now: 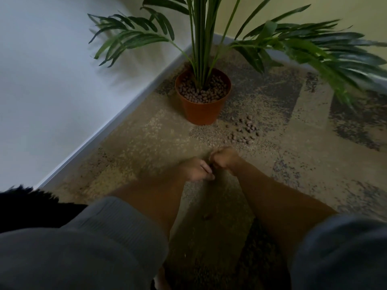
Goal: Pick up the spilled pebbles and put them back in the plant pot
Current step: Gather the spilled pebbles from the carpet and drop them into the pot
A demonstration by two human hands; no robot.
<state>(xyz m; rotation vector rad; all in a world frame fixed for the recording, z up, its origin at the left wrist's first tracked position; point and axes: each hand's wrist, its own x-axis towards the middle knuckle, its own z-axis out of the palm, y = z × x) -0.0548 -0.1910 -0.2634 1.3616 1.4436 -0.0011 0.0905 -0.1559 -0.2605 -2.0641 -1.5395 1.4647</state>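
Observation:
An orange plant pot (202,110) stands on the carpet near the wall corner, filled with brown pebbles around the stems of a green palm. Several spilled pebbles (244,130) lie on the carpet just right of the pot's base. One stray pebble (206,216) lies nearer to me, between my forearms. My left hand (195,169) and my right hand (224,159) meet in front of me, below the spill. The right hand is curled into a fist; the left hand's fingers are bent against it. Something dark shows between them; I cannot tell what it is.
A white wall and skirting board (100,135) run diagonally along the left. Palm fronds (335,59) hang over the carpet at the right. The patterned brown and grey carpet (303,164) stretches around the pot. My grey sleeves fill the bottom of the view.

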